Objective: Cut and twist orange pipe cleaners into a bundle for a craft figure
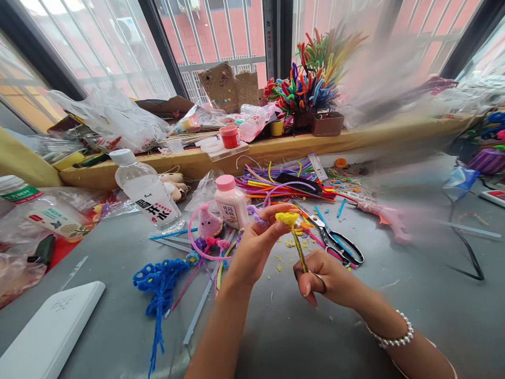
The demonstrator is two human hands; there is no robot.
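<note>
My left hand (pixel 254 247) pinches a small fuzzy yellow piece (pixel 287 219) between thumb and fingers. A light purple pipe cleaner (pixel 290 183) arcs above the fingers, with a curl beside them; whether it joins the yellow piece I cannot tell. My right hand (pixel 329 279) is closed around the finger loops of slim scissors (pixel 300 250). Their yellow-dusted blades point up and touch or nearly touch the underside of the yellow piece. Yellow fluff clippings (pixel 279 268) lie on the grey table (pixel 284 337) below. Larger black-handled scissors (pixel 341 247) rest just behind my right hand.
A pink-capped bottle (pixel 231 205), a pink crocheted figure (pixel 209 221) and a water bottle (pixel 148 192) stand left. Blue knitted yarn (pixel 160 284) and a white power bank (pixel 51 331) lie nearer. Behind are bundled pipe cleaners (pixel 256 181); a glue gun (pixel 389 218) lies right.
</note>
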